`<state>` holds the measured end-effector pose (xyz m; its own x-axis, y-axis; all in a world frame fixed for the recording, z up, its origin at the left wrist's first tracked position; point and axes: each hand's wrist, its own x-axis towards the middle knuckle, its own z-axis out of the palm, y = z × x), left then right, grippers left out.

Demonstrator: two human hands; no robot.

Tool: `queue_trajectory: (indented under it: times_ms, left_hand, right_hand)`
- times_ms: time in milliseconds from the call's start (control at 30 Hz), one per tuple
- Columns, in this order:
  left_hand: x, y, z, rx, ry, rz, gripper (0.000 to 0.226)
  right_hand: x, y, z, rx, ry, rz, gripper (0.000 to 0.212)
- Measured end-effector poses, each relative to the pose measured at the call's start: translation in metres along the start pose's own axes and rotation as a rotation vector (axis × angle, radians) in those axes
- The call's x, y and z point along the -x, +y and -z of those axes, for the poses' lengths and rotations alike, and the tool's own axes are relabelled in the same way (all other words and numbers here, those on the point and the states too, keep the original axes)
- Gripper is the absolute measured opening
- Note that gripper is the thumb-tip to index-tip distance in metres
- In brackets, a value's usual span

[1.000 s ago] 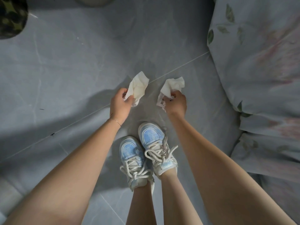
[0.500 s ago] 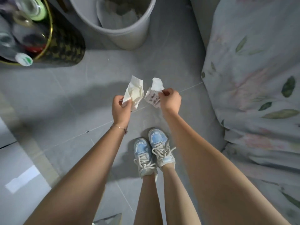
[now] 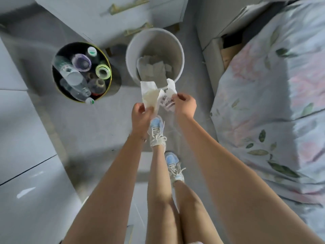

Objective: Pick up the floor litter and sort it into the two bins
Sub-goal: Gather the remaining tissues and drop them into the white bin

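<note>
My left hand (image 3: 141, 115) pinches a crumpled white tissue (image 3: 149, 95). A printed paper slip (image 3: 167, 98) with a barcode is pinched in my right hand (image 3: 185, 104). Both papers hang just in front of the near rim of the white bin (image 3: 130, 57), which holds several pieces of paper. To its left stands a black bin with a gold rim (image 3: 56, 80), filled with several plastic bottles. My hands are close together, short of the white bin's opening.
A bed with a floral cover (image 3: 274, 103) fills the right side. White drawers with gold handles (image 3: 112, 16) stand behind the bins. A white cabinet (image 3: 21, 138) lies along the left. My feet in blue and white sneakers (image 3: 157, 131) stand on grey floor tiles.
I have walked toward the bins, so both came fully into view. My hands, still holding the two papers, moved closer together and reached the white bin's near rim.
</note>
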<state>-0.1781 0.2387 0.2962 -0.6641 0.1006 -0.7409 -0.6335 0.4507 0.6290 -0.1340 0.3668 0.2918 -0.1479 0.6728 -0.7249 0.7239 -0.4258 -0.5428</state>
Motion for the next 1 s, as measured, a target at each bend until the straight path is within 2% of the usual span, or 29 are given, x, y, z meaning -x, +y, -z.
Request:
queue_trajectory:
  times_ms: [133,267,433,633,733,833,1000]
  left_hand:
    - [-0.019,0.021,0.004,0.009,0.027,0.059,0.014]
    - [-0.046,0.042,0.006,0.012,0.079,0.106,0.011]
    - [-0.1,0.051,-0.005,-0.026,0.107,0.112,0.007]
    - [-0.132,0.049,-0.01,-0.088,0.126,0.088,0.013]
    - [-0.136,0.047,-0.01,-0.026,0.14,0.1,0.018]
    - [-0.133,0.044,-0.009,0.072,0.071,0.138,0.031]
    - [-0.11,0.049,-0.006,-0.105,0.091,0.034,0.034]
  right_hand:
    - [-0.011,-0.036,-0.016,-0.042,0.042,-0.062,0.005]
    - [-0.027,-0.062,-0.032,-0.052,0.063,-0.091,0.014]
    - [-0.066,-0.084,-0.053,0.071,0.03,-0.027,0.019]
    - [-0.104,-0.089,-0.065,0.177,0.022,-0.031,0.022]
    - [-0.111,-0.082,-0.068,0.247,-0.056,-0.003,0.022]
    - [-0.109,-0.081,-0.068,0.31,-0.15,-0.017,0.028]
    - [-0.094,-0.088,-0.056,0.403,-0.259,0.041,0.043]
